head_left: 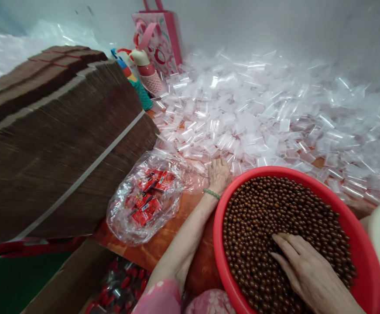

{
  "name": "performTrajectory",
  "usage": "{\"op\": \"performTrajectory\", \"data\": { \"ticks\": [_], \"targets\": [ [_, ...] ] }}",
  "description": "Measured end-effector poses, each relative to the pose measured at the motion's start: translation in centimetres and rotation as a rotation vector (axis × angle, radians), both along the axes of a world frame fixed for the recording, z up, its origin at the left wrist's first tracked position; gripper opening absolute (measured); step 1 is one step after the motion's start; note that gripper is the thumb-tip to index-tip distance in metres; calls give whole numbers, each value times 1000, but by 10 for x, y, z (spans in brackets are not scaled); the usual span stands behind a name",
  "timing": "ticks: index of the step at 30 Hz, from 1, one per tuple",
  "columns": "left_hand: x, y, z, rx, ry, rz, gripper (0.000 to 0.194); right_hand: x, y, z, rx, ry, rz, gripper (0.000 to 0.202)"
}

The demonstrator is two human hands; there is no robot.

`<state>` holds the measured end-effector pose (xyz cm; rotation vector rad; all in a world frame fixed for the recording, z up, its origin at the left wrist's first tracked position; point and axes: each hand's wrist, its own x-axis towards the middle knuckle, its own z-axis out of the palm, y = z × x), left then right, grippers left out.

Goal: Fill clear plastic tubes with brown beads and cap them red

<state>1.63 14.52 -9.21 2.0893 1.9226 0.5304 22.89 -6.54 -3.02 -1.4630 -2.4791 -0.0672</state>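
My left hand [219,175] reaches forward past the red basin [218,237], palm down and fingers stretched out at the near edge of a heap of small clear plastic sleeves [238,111]. A green bead bracelet [212,194] circles its wrist. No held thing shows in it. Inside the basin, many small, shiny brown balls [258,218] lie in a deep layer. My right hand [304,261] rests on them, its fingertips touching the balls and the thumb a little apart from the fingers. What lies under its palm is hidden.
A strapped stack of brown cardboard [78,144] rises at left. Beside it lies a clear bag of red packets [147,211]. Behind stand a bottle [144,65] and a pink gift bag [160,43]. A box with red-wrapped pieces [124,283] sits below; a white-rimmed tub [378,231] stands right.
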Motion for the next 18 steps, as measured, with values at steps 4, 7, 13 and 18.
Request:
{"op": "performTrajectory", "data": {
  "ticks": [4, 7, 13, 18],
  "targets": [
    [-17, -42, -2, -21, -52, -37, 18, -2, -4, -3, -21, -13, -10, 38],
    [-36, -71, 3, -11, -131, -74, 17, -2, -7, -3, -63, 12, -23, 37],
    [-73, -104, 40, 75, -294, -64, 26, 2, 2, 25, -76, 136, 30, 34],
    [-73, -136, 92, 195, -342, -220, 25, -15, 27, 67, -26, 196, 96, 33]
  ]
}}
